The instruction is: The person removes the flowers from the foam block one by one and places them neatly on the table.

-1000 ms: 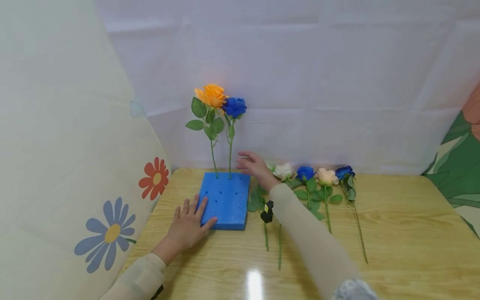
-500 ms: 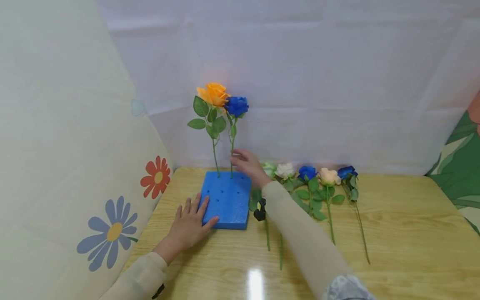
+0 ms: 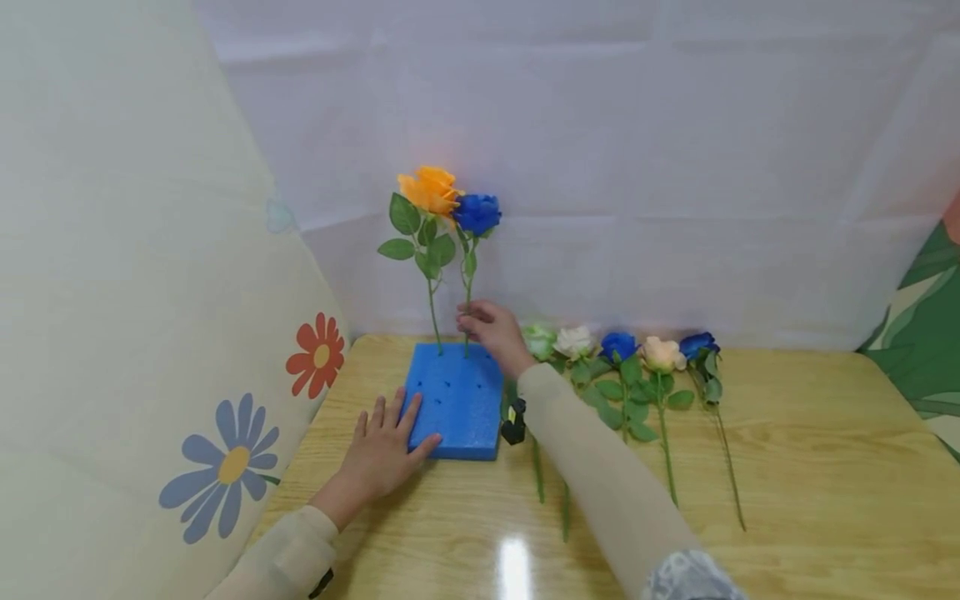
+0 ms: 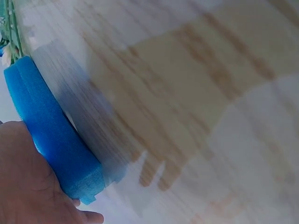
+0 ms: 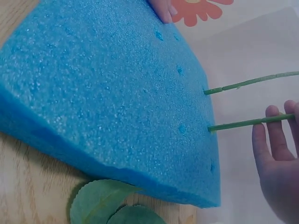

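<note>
A blue foam block (image 3: 457,417) with several small holes lies on the table. An orange rose (image 3: 431,192) and a blue rose (image 3: 477,214) stand upright in its far edge. My right hand (image 3: 495,333) pinches the blue rose's green stem (image 5: 238,124) low down, a little above the foam. The orange rose's stem (image 5: 252,84) rises beside it, apart from the fingers. My left hand (image 3: 386,450) rests with spread fingers on the block's near left edge; in the left wrist view this hand (image 4: 28,182) lies along the foam's side.
Right of the block lie several roses in a row: a pale green rose (image 3: 538,341), a white rose (image 3: 575,342), a blue rose (image 3: 619,346), a peach rose (image 3: 663,354) and a dark blue rose (image 3: 699,344). A pale cloth (image 3: 637,167) hangs behind the wooden table (image 3: 810,467).
My right hand has moved left to the standing blue rose, and its fingers have closed on the stem. The left hand has stayed on the foam block.
</note>
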Motion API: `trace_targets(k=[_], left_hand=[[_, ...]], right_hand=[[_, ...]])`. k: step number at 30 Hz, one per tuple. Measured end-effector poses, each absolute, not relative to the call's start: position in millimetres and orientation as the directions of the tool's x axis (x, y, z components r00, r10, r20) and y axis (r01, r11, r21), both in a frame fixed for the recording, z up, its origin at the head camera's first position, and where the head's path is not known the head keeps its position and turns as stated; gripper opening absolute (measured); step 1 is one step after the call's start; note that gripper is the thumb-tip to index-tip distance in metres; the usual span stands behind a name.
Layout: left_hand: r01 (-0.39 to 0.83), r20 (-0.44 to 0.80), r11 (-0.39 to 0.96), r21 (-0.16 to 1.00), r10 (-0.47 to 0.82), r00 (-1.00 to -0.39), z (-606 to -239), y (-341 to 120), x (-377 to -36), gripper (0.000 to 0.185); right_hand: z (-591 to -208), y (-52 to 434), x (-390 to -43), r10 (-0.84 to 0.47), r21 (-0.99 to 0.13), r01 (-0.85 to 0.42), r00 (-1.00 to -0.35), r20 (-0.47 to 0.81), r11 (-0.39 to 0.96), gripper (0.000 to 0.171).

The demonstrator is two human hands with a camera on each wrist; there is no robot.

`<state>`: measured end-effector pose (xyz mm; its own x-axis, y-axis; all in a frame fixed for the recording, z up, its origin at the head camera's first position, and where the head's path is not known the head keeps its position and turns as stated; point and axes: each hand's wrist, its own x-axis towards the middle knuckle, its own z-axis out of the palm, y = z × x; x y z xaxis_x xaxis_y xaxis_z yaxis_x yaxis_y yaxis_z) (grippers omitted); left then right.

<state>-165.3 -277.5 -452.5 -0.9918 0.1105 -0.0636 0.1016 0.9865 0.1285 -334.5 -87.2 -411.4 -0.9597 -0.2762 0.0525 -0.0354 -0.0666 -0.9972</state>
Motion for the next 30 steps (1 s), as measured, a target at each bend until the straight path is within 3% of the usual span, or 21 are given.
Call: trace_targets(k=[14, 30], left_hand=[[0.107, -0.081, 0.988, 0.109, 0.116, -0.990, -450, -273, -169, 0.088], [0.094, -0.087, 0.989, 0.117, 0.104, -0.991, -454, -277, -170, 0.090]], right_hand=[[-389, -73, -338, -0.247, -0.983, -0.055, -0.964, 0.098, -0.174, 0.031], [-376, -28, -332, -0.272, -0.981, -0.147, -0.946, 0.177, -0.129, 0.039]])
